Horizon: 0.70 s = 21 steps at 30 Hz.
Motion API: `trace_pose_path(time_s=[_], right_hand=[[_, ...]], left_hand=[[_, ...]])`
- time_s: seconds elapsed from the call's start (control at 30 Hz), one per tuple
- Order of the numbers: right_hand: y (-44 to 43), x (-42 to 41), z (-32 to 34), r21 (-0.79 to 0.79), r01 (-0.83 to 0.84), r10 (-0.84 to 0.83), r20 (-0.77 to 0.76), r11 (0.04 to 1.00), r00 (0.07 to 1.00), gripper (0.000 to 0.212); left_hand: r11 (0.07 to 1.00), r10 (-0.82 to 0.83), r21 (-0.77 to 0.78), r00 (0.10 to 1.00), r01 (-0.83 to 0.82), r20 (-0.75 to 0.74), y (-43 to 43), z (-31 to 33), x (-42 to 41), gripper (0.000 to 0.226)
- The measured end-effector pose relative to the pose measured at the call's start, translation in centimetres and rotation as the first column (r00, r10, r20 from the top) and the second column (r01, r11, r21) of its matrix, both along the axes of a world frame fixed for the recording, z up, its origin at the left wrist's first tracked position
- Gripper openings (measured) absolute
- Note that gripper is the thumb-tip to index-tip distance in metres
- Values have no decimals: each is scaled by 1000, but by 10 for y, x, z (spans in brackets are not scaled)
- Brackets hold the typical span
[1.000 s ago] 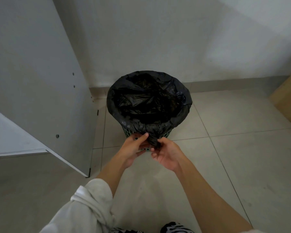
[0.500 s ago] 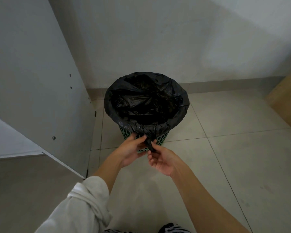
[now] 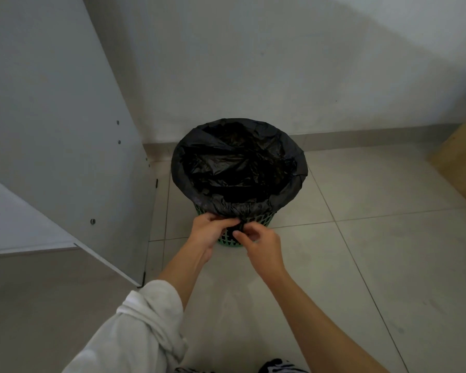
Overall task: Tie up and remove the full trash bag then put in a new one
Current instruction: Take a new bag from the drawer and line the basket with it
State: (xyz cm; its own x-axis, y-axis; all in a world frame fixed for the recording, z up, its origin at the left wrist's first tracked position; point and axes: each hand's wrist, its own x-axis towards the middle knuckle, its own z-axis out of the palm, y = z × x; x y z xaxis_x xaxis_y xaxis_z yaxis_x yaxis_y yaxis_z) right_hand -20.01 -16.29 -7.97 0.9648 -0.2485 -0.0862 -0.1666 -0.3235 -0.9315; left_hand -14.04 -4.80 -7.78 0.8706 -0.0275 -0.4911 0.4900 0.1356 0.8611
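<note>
Head view, only one we had. Trash bag [image 3: 237,168] sat in the green bin [image 3: 264,219], mouth open and edge folded down over the rim all round. Bin stood on the tiled floor [image 3: 361,265] near the wall [image 3: 253,63]. Slack plastic was gathered into a twisted tail [image 3: 240,227] at the near rim. Left grip [image 3: 209,232] had fingers curled on the gathered plastic just under the rim. Right grip [image 3: 258,244] pinched the tail between thumb and forefinger.

Change over the last second: right grip rolled from palm-up to knuckles-up and closed tighter on the tail, and left grip slid up against the rim. Bag and bin didn't move. We read that as working a knot at the rim, but couldn't tell whether it was being tightened or undone. Inside showed only crumpled black film, so we couldn't judge fullness. Bag wasn't tied shut or lifted, and no spare bag was in view.

Around: white panel [image 3: 65,130] close on the bin's left, wooden edge [image 3: 463,157] well apart on the right, rolled sleeve [image 3: 145,319] on the left arm. Nothing sat between us and the bin, though the panel could crowd a lift to the left.
</note>
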Motion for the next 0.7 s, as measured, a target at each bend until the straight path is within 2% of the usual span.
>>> trace_pose_path(time_s=[0.1, 0.17, 0.23, 0.3, 0.4, 0.6, 0.7], right_hand=[[-1, 1, 4, 321, 66, -37, -97, 945, 995, 6], [-2, 0, 9, 552, 120, -9, -200, 825, 980, 7], [-3, 0, 11, 666, 195, -3, -279, 720, 960, 9], [-1, 4, 13, 649, 275, -46, -347, 709, 937, 8], [0, 8, 16, 577, 335, -112, -387, 745, 915, 10], [7, -7, 12, 447, 199, -125, -189, 872, 974, 15], [10, -16, 4, 330, 163, -125, -134, 930, 983, 29]], left_hand=[[1000, 1, 14, 1000, -2, 22, 2, 3, -2, 21], [1000, 7, -6, 1000, -7, 24, 2, 4, -4, 22], [999, -1, -39, 1000, 2, 12, 2, 6, -7, 21], [997, -37, -69, 999, 37, -1, 5, 9, -10, 14], [992, -80, -102, 996, 77, -27, 11, 12, -12, 9], [998, -62, -9, 998, 63, 30, 9, 9, -11, 19], [998, -69, -3, 997, 69, 41, 5, 11, -13, 24]])
